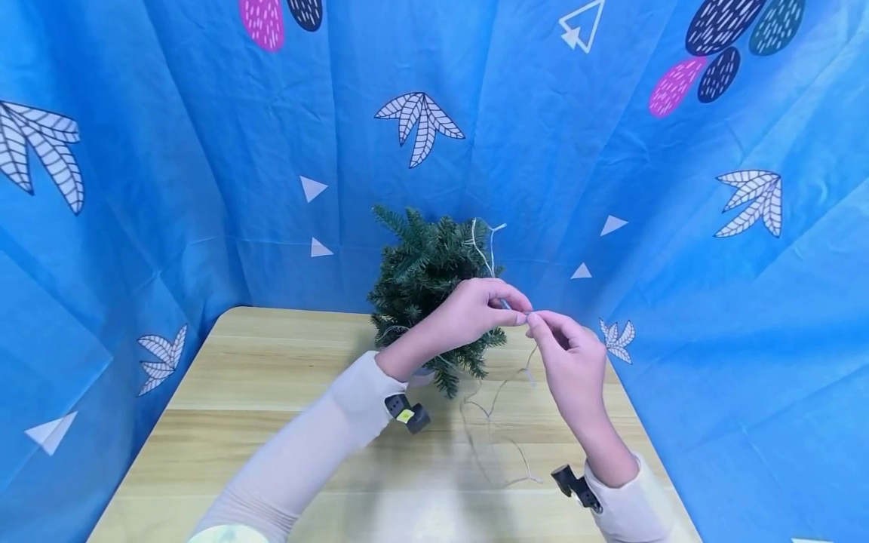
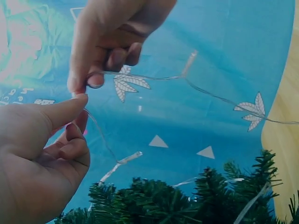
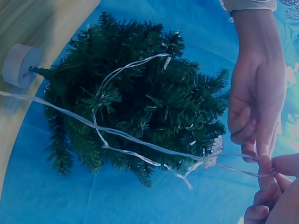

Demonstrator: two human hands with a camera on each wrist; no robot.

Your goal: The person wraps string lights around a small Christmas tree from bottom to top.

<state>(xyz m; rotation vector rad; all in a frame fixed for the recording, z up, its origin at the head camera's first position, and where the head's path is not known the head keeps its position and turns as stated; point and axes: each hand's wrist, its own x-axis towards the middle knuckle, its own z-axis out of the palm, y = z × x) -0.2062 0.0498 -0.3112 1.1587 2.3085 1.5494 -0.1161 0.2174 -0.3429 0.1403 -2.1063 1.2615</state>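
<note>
A string of fairy lights point(image 3: 126, 135) on a thin clear wire runs between my two hands, held in front of a small artificial Christmas tree point(image 1: 417, 264). My left hand point(image 1: 475, 309) pinches the wire between thumb and fingertips at the tree's right side. Fingertip to fingertip with it, my right hand point(image 1: 573, 366) pinches the same wire. In the left wrist view a small bulb point(image 2: 189, 63) sticks up from the stretch leading away from the right hand. Part of the string lies over the branches; another length trails down to the table.
The tree stands on a round white base point(image 3: 21, 65) on a wooden table point(image 1: 271, 385). Blue patterned cloth point(image 1: 258, 136) hangs behind and along both sides. Loose wire loops lie on the table in front of the tree, below my hands.
</note>
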